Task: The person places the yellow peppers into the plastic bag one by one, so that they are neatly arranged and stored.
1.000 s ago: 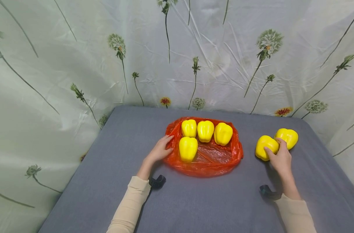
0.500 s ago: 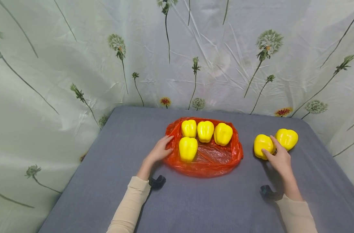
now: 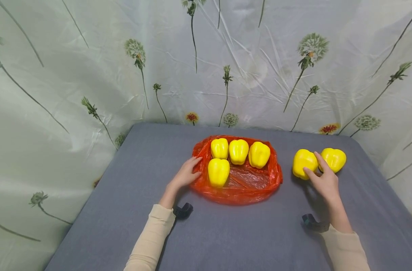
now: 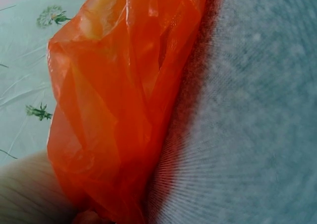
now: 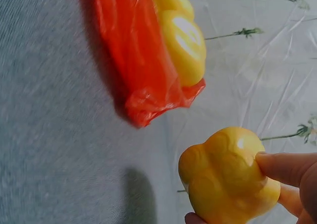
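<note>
My right hand [image 3: 326,184] grips a yellow bell pepper [image 3: 304,164] between thumb and fingers, at the right of the head view. In the right wrist view this bell pepper [image 5: 225,177] shows its lobed end, raised off the table with its shadow apart from it. A second loose bell pepper [image 3: 334,159] lies just beyond that hand. My left hand [image 3: 185,175] holds the left side of a red plastic bag [image 3: 240,197], its fingertips at the rim. The bag's mouth is spread wide, and several yellow bell peppers [image 3: 218,172] sit inside toward its back and left.
A grey cloth covers the table [image 3: 246,237]. Behind it hangs a pale curtain [image 3: 260,67] printed with dandelions. Dark curved pieces of wrist gear [image 3: 183,211] show beside both wrists. Bare bag floor [image 3: 250,178] shows at the front right inside the bag.
My right hand has drawn its bell pepper leftward, away from the loose one, and raised it. My left hand and the bag have stayed in place.
</note>
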Demonstrator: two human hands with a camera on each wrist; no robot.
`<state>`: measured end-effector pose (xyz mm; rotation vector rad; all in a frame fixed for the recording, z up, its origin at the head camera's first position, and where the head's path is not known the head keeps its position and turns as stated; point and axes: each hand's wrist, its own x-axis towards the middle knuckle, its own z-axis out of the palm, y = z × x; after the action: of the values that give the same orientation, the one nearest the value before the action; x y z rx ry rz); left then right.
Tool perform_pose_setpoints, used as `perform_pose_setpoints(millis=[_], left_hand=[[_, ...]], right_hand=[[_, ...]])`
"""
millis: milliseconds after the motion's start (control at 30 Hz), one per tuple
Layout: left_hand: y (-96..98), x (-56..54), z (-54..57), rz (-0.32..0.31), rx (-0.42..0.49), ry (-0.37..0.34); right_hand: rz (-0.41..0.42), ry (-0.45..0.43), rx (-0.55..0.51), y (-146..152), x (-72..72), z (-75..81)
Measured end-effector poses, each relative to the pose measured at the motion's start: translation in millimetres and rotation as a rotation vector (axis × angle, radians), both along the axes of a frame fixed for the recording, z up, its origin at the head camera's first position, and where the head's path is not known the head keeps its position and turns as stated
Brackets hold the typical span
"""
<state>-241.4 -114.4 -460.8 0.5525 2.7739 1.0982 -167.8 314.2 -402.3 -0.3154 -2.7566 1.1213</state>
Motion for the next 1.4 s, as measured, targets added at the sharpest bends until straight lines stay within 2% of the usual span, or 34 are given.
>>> perform_pose_setpoints(millis=[267,633,1067,1400], left_hand=[[-0.3,-0.2,0.0,0.0,0.0,0.009],[0.0,-0.1,-0.6,-0.002,0.002,0.024],[0.1,-0.6,-0.2,-0.003,-0.011,0.018],[-0.1,0.0,0.3,0.008,-0.011,-0.005]], right_hand=[[0.012,0.012,0.006,-9,1.3,7.1],[0.044,0.078,0.002,-19,4.5,12.9],[0.183,0.146,-0.014,-41,7.7,18.2],[0.229,0.15,-0.022,-58,8.7,16.3]])
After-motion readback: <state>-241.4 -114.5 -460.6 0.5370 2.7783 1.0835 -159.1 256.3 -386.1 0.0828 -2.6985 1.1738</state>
